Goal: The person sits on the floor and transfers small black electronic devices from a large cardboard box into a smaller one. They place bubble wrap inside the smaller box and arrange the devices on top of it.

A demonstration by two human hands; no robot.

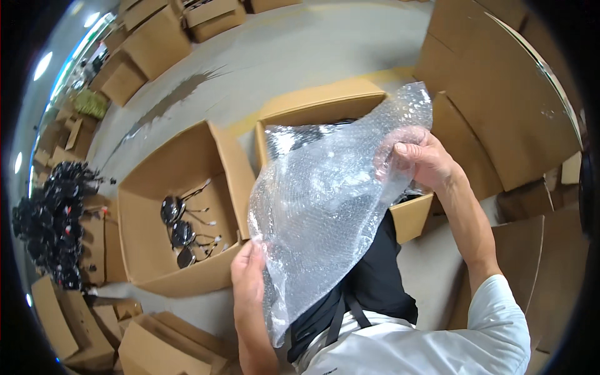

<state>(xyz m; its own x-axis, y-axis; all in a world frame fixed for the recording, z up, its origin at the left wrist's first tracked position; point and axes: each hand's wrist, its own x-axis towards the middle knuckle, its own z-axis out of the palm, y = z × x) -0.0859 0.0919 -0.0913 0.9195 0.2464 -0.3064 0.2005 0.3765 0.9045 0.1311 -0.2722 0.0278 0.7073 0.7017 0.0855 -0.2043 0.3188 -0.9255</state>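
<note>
Closest up, down at 6 o'clock: white shirt [387,353]. Just past that, spread across the middle from about 1 o'clock round to 7: clear bubble wrap sheet [319,200]. Held two-handed: pinched along the near edge by the left hand [249,275] at 7, gripped by the right hand [425,159] between 2 and 3, thumb on the front face, fingers behind, blurry through the film. Can't really make out the left fingers behind the plastic, so no promises on that grip.

Handling-wise, looks next to weightless, floppy, a bit slick. Should sag and crease anywhere not pulled taut. Tough enough for normal use, probably, but likely to pop or tear if yanked. Best to grab by edges or corners, hands well apart, thumb one side and fingers flat on the other.

Hanging over an open cardboard carton [322,97] toward 12. Beside that, at 9: second carton [144,187] with round black wired units [182,233] inside, glossy, probably scratchable.
</note>
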